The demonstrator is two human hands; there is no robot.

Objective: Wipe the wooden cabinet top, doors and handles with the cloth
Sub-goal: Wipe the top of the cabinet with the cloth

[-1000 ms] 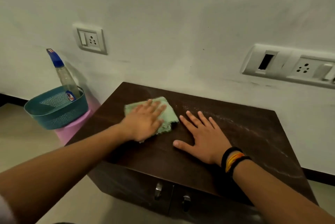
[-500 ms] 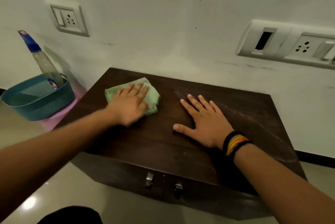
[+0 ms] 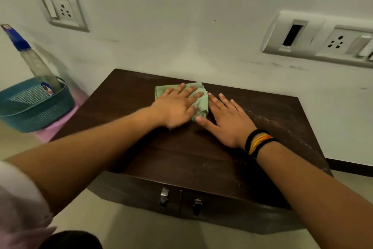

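Note:
A dark wooden cabinet (image 3: 181,158) stands against the white wall, its top in the middle of the head view. A folded green cloth (image 3: 202,100) lies near the back middle of the top. My left hand (image 3: 177,105) presses flat on the cloth with fingers spread. My right hand (image 3: 228,119) rests flat on the bare top just right of the cloth, its thumb touching the cloth's edge. Two metal handles (image 3: 164,196) (image 3: 197,206) sit on the two doors below the front edge. Pale dust streaks mark the top's right side (image 3: 282,119).
A teal basket (image 3: 34,107) with a spray bottle (image 3: 30,59) stands on a pink stool (image 3: 60,123) left of the cabinet. Wall sockets (image 3: 62,11) (image 3: 323,40) are above. A tiled floor lies below the front.
My left hand has slid the cloth to the right along the back of the top, from the back left until it meets my right hand. The right hand stayed put.

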